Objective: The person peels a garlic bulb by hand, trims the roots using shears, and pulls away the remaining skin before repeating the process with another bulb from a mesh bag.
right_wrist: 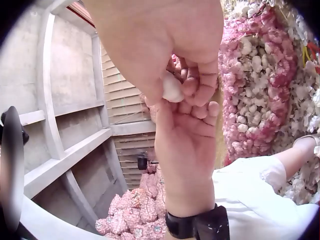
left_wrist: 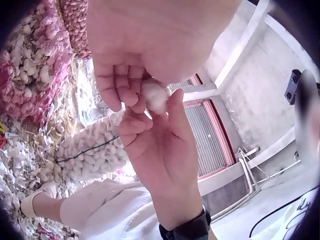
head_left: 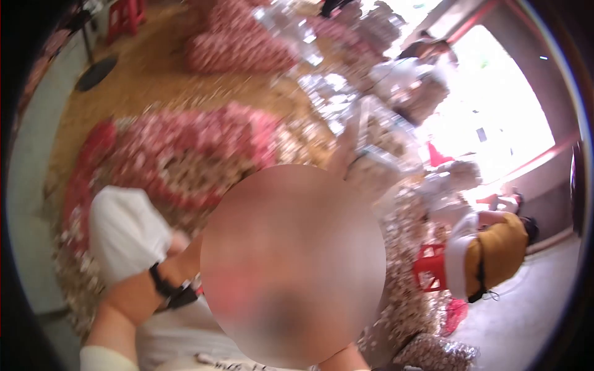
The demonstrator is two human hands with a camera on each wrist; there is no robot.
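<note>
A white, peeled-looking garlic bulb (left_wrist: 155, 97) sits between the fingertips of both hands. In the left wrist view my left hand (left_wrist: 165, 45) comes down from above, its curled fingers and thumb holding the bulb. From below, my right hand (left_wrist: 162, 150) meets it, fingers bent and thumb against the bulb's side. The right wrist view shows the same garlic, pinched under the thumb of my right hand (right_wrist: 165, 45). In the head view a blurred disc hides both hands; a black wristband (head_left: 176, 287) shows on the left forearm.
An opened pink mesh sack (right_wrist: 287, 85) full of garlic bulbs lies in front. Garlic skins (left_wrist: 25, 175) cover the floor, with a filled mesh sack (left_wrist: 92, 150) nearby. Other people work at the right, one in a yellow top (head_left: 498, 256) by a red stool (head_left: 429, 266).
</note>
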